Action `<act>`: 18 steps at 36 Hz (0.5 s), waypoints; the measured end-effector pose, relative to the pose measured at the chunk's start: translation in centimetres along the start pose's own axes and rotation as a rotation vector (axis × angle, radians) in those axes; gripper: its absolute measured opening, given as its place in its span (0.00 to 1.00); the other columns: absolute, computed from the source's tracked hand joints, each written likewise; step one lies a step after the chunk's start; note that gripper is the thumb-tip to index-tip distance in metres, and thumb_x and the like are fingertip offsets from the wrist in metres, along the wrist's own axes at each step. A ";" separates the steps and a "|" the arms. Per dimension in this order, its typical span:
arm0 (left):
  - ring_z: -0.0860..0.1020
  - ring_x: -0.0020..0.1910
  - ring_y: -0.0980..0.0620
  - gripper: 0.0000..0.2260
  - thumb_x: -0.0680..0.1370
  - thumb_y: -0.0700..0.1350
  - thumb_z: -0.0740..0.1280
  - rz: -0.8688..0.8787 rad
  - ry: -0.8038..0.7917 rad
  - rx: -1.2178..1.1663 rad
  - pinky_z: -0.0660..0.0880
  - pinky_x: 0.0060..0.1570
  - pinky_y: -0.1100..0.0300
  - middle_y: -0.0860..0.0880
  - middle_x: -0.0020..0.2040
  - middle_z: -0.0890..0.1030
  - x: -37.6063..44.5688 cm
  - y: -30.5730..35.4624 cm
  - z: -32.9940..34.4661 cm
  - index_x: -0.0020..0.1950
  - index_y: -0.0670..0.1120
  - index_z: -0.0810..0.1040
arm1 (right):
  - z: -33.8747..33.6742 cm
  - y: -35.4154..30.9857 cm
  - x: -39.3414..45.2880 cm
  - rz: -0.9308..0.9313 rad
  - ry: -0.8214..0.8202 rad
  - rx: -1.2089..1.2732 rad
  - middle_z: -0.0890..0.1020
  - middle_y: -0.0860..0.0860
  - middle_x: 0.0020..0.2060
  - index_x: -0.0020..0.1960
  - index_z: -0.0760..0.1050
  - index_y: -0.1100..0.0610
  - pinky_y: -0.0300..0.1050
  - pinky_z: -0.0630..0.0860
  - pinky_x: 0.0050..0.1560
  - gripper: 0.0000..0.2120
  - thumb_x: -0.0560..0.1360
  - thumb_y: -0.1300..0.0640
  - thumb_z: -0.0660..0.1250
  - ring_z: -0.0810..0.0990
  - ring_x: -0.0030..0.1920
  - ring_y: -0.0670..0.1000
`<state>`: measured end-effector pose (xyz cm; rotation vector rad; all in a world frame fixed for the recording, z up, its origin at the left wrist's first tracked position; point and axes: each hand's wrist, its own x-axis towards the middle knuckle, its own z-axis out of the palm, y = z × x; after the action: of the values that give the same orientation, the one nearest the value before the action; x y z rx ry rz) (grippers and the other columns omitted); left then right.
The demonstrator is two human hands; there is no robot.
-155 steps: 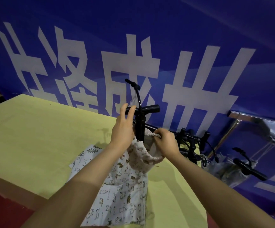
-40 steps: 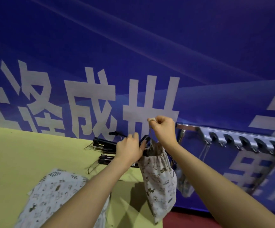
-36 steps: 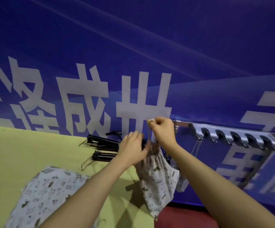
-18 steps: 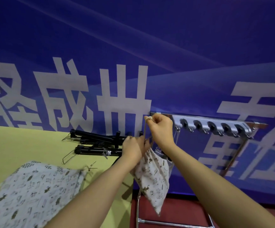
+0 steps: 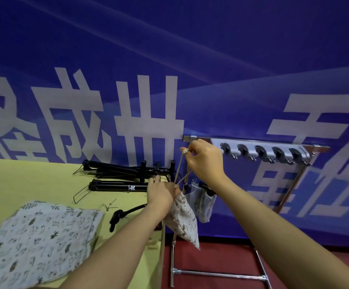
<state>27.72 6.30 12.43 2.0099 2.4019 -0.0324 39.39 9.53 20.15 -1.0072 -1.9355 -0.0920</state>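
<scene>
Printed drawstring pouch (image 5: pixel 183 217), cinched neck, cord (image 5: pixel 179 166) taut

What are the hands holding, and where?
The left hand grips the printed drawstring bag at its gathered neck; the right hand pinches its cord near the knotted end.

Bare left hand (image 5: pixel 161 195) (right hand (image 5: pixel 205 161) likewise)

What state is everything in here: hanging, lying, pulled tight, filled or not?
Printed bag: hangs past the table edge, neck gripped by the left hand.
Drawstring: taut, pinched and held up by the right hand.
Second bag: hangs by the rack, black part poking out.
Rack hooks: five in view, bare.
Black pumps: lying flat on the table.
Fabric pile: flat.
</scene>
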 end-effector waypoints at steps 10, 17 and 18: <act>0.65 0.69 0.46 0.10 0.80 0.49 0.57 0.028 -0.039 -0.008 0.59 0.64 0.53 0.49 0.58 0.79 -0.3 1.7 0.6 0.57 0.54 0.77 | -0.5 -0.1 -0.3 0.529 0.017 0.525 0.63 0.44 0.17 0.27 0.63 0.58 0.51 0.75 0.38 0.23 0.74 0.55 0.70 0.60 0.23 0.45; 0.64 0.67 0.46 0.14 0.79 0.46 0.53 0.018 -0.127 -0.080 0.59 0.61 0.52 0.47 0.60 0.78 0.0 3.1 0.7 0.54 0.50 0.78 | -0.9 0.7 -0.5 0.360 -0.007 0.382 0.65 0.48 0.21 0.27 0.63 0.57 0.41 0.64 0.30 0.22 0.75 0.54 0.69 0.61 0.25 0.48; 0.64 0.66 0.46 0.13 0.78 0.47 0.54 0.014 -0.124 -0.081 0.60 0.60 0.52 0.47 0.59 0.78 -0.1 3.3 0.9 0.53 0.50 0.78 | -1.2 1.1 -0.6 0.341 -0.017 0.363 0.66 0.48 0.21 0.27 0.63 0.57 0.38 0.63 0.29 0.22 0.75 0.54 0.69 0.61 0.25 0.47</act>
<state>30.97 6.79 11.46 1.9299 2.2768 -0.0568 41.15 9.36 20.05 -1.0719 -1.6875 0.4460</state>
